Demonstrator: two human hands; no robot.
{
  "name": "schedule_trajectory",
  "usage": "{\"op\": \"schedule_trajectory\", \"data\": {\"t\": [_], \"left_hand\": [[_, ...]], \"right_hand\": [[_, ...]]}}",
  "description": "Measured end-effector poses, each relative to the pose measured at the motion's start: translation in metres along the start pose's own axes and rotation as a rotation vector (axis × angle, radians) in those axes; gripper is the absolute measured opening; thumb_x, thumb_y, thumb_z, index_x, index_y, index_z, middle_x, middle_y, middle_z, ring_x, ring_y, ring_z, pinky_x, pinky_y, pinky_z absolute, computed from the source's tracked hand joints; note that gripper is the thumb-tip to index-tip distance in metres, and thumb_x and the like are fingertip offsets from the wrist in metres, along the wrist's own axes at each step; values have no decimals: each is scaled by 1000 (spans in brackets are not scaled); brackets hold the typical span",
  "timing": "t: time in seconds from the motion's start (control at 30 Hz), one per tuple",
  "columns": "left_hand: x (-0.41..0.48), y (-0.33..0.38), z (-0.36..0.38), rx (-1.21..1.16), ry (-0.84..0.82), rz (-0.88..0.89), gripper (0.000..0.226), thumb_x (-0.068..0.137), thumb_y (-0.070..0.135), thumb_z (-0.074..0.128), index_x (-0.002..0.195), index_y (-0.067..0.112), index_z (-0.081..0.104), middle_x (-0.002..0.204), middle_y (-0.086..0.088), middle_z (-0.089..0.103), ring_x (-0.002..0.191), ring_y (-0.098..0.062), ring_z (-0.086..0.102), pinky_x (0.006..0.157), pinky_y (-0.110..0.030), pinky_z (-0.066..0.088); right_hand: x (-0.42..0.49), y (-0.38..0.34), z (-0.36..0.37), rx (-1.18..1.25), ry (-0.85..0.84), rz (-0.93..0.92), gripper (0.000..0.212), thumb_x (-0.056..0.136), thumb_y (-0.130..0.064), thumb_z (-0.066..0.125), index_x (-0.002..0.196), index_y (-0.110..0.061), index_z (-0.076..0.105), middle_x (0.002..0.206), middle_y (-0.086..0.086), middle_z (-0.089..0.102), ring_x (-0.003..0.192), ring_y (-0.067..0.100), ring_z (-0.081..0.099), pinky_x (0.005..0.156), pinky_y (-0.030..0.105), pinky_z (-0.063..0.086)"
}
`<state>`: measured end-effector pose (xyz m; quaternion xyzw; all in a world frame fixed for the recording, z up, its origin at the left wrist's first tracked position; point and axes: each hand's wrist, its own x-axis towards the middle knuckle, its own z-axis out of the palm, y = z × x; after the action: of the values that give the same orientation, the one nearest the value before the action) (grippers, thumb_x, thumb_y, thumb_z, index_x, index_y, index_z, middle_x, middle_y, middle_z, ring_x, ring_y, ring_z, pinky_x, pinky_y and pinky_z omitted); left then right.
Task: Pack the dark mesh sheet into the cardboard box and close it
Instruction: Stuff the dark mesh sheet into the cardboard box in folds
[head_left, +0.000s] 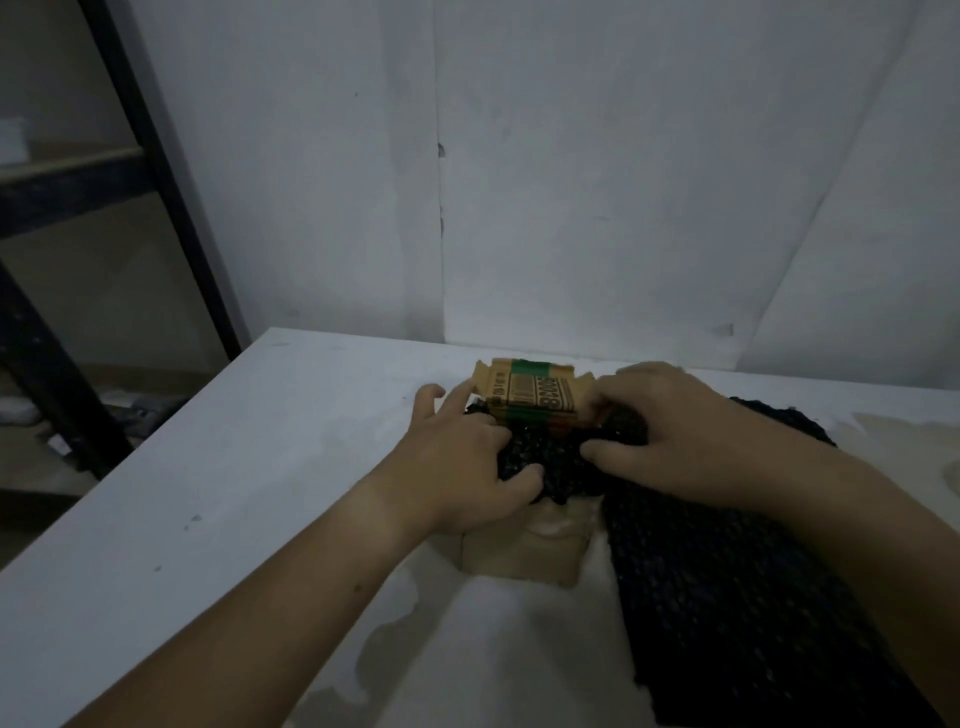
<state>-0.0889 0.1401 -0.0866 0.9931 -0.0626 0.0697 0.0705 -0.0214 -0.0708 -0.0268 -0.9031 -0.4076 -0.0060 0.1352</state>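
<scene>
A small cardboard box (522, 558) stands on the white table, its far lid flap (530, 392) raised, printed with green bands and a barcode. The dark mesh sheet (717, 597) is bunched over the box opening and trails off to the right along the table under my right forearm. My left hand (467, 457) presses on the bunched mesh at the box's left side, thumb dug into it. My right hand (670, 441) grips the bunch from the right, fingers curled near the flap. The inside of the box is hidden by mesh and hands.
The white table (234, 493) has worn, stained patches near its front and right. A white wall stands right behind the box. Beyond the table's left edge is a dark metal shelf frame (156, 171) with clutter on the floor.
</scene>
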Motion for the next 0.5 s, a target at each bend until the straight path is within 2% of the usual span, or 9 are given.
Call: {"op": "schedule_trajectory", "data": {"t": [0.07, 0.13, 0.23, 0.27, 0.33, 0.37, 0.43, 0.5], "left_hand": [[-3, -4, 3, -54, 43, 15, 60, 86, 66, 28, 112, 29, 68, 119, 10, 64, 141, -14, 25, 110, -40, 4], [-6, -4, 5, -82, 78, 28, 64, 86, 68, 27, 124, 31, 64, 126, 11, 62, 141, -14, 25, 111, -41, 7], [-6, -3, 8, -83, 94, 24, 66, 84, 68, 26, 126, 32, 63, 127, 12, 60, 140, -14, 25, 112, -42, 9], [-6, -2, 8, -88, 90, 20, 65, 85, 67, 27, 127, 33, 62, 128, 11, 59, 140, -14, 25, 112, -42, 9], [-8, 0, 8, -102, 82, 12, 62, 87, 64, 29, 131, 33, 59, 132, 11, 57, 140, -13, 26, 112, -41, 9], [-9, 1, 7, -106, 87, 12, 60, 89, 63, 30, 134, 33, 57, 134, 11, 55, 140, -12, 26, 113, -40, 10], [-14, 2, 5, -126, 136, 18, 56, 92, 60, 34, 137, 31, 51, 138, 13, 51, 140, -9, 28, 114, -40, 13], [-23, 4, 0, -188, 243, 28, 42, 94, 56, 40, 128, 31, 51, 130, 16, 50, 131, -5, 37, 112, -37, 18]], "right_hand": [[-17, -3, -1, -56, -17, -20, 43, 70, -69, 56, 98, -39, 65, 99, -15, 56, 102, 7, 48, 88, 27, 45], [-24, -7, 7, -148, -34, -87, 47, 70, -69, 55, 103, -37, 67, 103, -20, 57, 112, 8, 44, 100, 30, 40], [-22, -10, 22, -178, -104, -99, 45, 71, -63, 53, 106, -38, 66, 109, -23, 58, 128, 15, 36, 113, 37, 27], [-21, -12, 27, -170, -135, -90, 39, 72, -61, 53, 101, -38, 66, 107, -22, 58, 132, 17, 32, 115, 39, 22], [-20, -14, 34, -175, -170, -79, 19, 74, -55, 53, 78, -37, 58, 96, -20, 55, 139, 21, 26, 119, 43, 12], [-19, -15, 35, -181, -191, -71, 19, 75, -54, 53, 69, -36, 52, 95, -18, 56, 142, 22, 21, 120, 45, 6], [-19, -17, 34, -175, -227, -55, 19, 77, -53, 54, 68, -36, 51, 109, -13, 61, 147, 19, 7, 120, 47, -5], [-20, -19, 28, -182, -214, -63, 16, 79, -53, 56, 78, -37, 56, 121, -11, 60, 148, 16, 4, 120, 45, -8]]}}
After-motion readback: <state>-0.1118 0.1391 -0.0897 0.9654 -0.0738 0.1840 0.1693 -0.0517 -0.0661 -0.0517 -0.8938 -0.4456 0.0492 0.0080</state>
